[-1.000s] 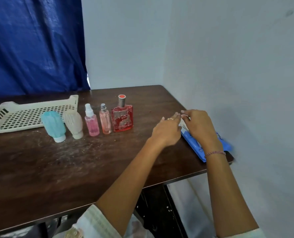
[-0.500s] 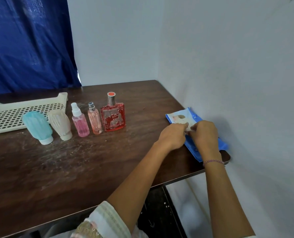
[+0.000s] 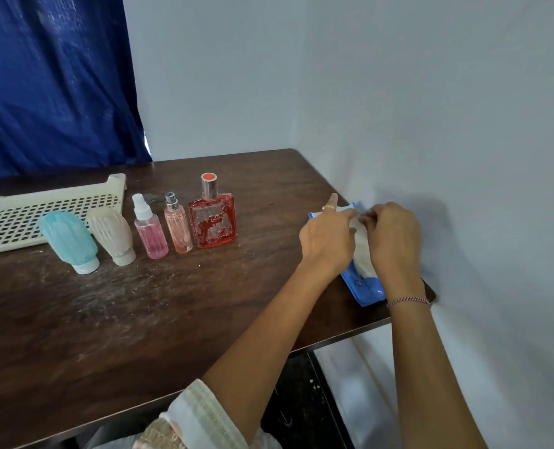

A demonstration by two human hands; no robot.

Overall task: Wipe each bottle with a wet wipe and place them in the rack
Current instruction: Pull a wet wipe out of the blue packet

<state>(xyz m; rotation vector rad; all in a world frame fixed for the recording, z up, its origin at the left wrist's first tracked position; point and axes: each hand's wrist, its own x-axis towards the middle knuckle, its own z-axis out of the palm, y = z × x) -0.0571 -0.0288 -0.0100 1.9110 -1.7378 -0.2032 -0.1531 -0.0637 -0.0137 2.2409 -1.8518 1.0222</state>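
With our left hand steadying the blue pack beside the wall, our right hand fingers pinch the wipe; we should pull slowly, bottles waiting left of the pack.

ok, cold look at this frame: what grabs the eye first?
Both hands at the table's right edge: the left hand and right hand are working a white wipe out of the blue wet-wipe pack. Next, the row of five bottles standing mid-table, the red perfume bottle the brightest. Behind them at the left lies the cream rack, with nothing visibly in it.
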